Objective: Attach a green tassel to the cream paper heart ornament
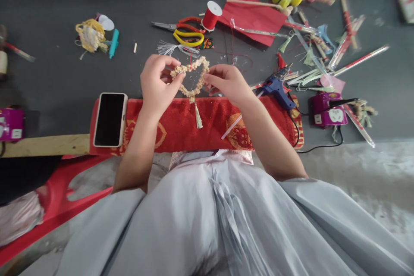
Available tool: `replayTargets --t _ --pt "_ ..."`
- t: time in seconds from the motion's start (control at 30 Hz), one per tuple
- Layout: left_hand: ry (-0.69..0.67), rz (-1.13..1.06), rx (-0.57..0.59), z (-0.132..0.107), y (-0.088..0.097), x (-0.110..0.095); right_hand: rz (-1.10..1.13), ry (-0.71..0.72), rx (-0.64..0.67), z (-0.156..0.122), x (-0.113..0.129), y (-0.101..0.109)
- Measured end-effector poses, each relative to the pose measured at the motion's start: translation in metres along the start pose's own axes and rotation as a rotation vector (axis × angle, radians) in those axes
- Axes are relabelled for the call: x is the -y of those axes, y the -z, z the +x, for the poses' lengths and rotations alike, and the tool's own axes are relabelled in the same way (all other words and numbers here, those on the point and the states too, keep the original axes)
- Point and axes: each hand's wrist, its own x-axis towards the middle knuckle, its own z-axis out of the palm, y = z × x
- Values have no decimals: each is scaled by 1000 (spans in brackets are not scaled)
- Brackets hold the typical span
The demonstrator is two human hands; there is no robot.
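A cream, beaded-looking heart-shaped ornament (pixel 192 93) is held up between my two hands, above the near edge of the table. My left hand (pixel 159 82) pinches its left side with thumb and fingers. On the opposite side, my right hand (pixel 228 82) grips the heart's edge, its lower fingers partly hidden. A pale tassel (pixel 198 117) hangs from the heart's bottom point, over a red patterned towel (pixel 181 114). Red thread (pixel 190 59) shows at the top notch. Just beyond the heart lies a bundle of whitish strings (pixel 176 48).
Scissors (pixel 164 26), yellow-handled pliers (pixel 189 39) and a red thread spool (pixel 211 16) lie beyond my hands. A blue glue gun (pixel 278 90) rests at right near a purple power block (pixel 329 110). A phone (pixel 110 120) lies left on the towel. Glue sticks and wrapped sticks clutter the right.
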Motion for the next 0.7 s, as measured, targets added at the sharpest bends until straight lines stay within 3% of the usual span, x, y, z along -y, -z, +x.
replayTargets --t 0.2,0.5,0.7 --pt "-111 -39 -118 15 18 -19 -38 211 -47 -17 30 9" --pt "-296 -153 -390 34 59 -71 13 291 -72 -32 57 6" --pt "-420 -262 -489 39 72 -92 93 366 20 -33 66 8"
